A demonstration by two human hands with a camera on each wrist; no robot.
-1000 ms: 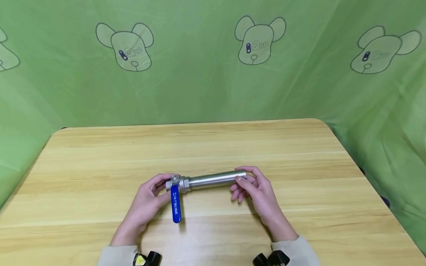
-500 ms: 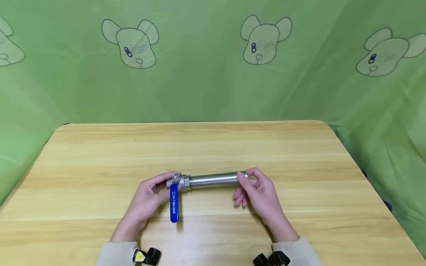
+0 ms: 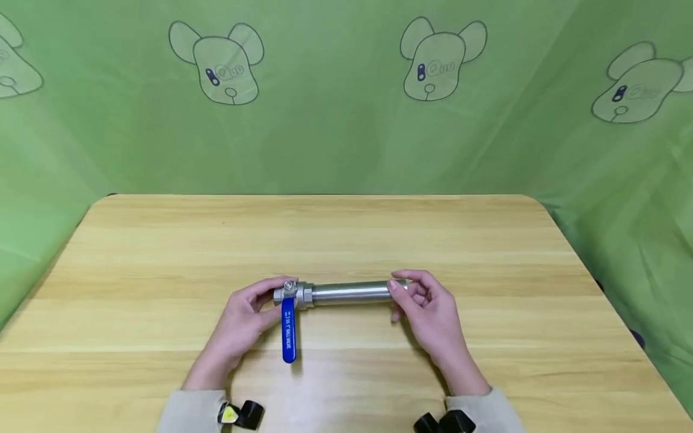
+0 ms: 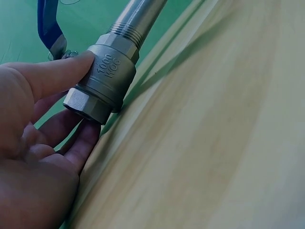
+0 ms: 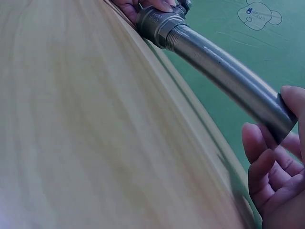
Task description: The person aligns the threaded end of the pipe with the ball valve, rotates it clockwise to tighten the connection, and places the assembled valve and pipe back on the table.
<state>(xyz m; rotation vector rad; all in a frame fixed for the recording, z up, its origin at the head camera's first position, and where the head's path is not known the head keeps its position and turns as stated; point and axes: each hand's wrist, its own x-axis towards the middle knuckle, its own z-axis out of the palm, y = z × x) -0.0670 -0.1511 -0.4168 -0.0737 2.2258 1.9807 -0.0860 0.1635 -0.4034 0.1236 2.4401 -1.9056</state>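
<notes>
A metal ball valve (image 3: 292, 294) with a blue lever handle (image 3: 289, 331) joins a plain silver pipe (image 3: 352, 293). Threads show where the pipe enters the valve's hex collar, in both wrist views. My left hand (image 3: 240, 322) holds the valve body between thumb and fingers, with the thumb against the raised "1000 WOG" side in the left wrist view. The lever points towards me. My right hand (image 3: 433, 313) pinches the pipe's free end between thumb and index finger; its other fingers curl below the end. Valve and pipe are held above the table, lying almost level.
The wooden table (image 3: 346, 234) spreads under both hands, its far corners rounded. A green cloth (image 3: 325, 144) printed with bear heads hangs behind and at the sides. Small black devices (image 3: 250, 415) sit on the wrists by the grey sleeves.
The pipe has swung closer to level. My right fingers have shifted their hold on the pipe's end, while the left hand keeps its grip on the valve. The lever tilts slightly differently.
</notes>
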